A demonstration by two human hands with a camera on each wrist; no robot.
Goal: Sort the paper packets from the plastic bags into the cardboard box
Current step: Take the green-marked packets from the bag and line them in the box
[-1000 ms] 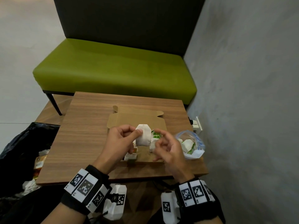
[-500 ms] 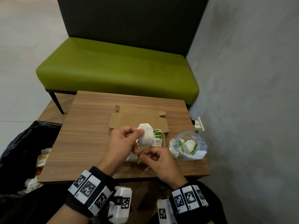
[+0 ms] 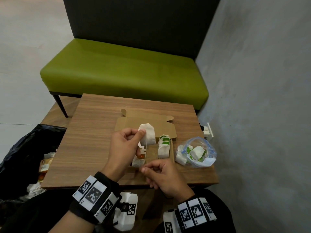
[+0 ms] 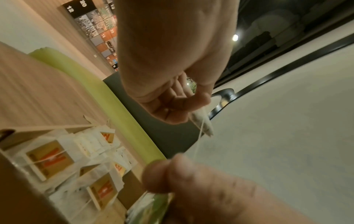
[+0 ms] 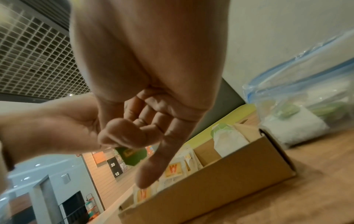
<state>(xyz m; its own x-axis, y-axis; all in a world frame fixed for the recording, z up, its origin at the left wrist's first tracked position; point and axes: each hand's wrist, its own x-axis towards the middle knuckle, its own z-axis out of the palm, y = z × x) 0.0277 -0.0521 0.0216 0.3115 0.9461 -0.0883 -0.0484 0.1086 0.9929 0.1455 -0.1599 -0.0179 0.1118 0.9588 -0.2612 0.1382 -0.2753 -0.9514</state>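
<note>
Where the floor shows at far left, a black rubbish bag lies open, with paper scraps inside. Next, a wooden table stands before a green bench.

Item: left hand, raised over the box; thumb and forefinger pinch the edge of a white tea bag, remaining fingers curled. The tea bag hangs above the box's left part, clear of the contents.

Item: string, thin, running taut from the tea bag down to the right hand.

Item: cardboard box, lid folded back flat on the table. Left compartment holds packets with orange labels; right compartment holds a row of white packets with green tags, standing on edge.

Item: right hand, near the table's front edge; thumb and forefinger pinch a small green tag at the string's end, other fingers loosely bent.

Item: clear plastic bag, blue zip rim, just right of the box on the table, holding more white and green packets.

Item: grey wall, far right, with a white plug at a socket.
</note>
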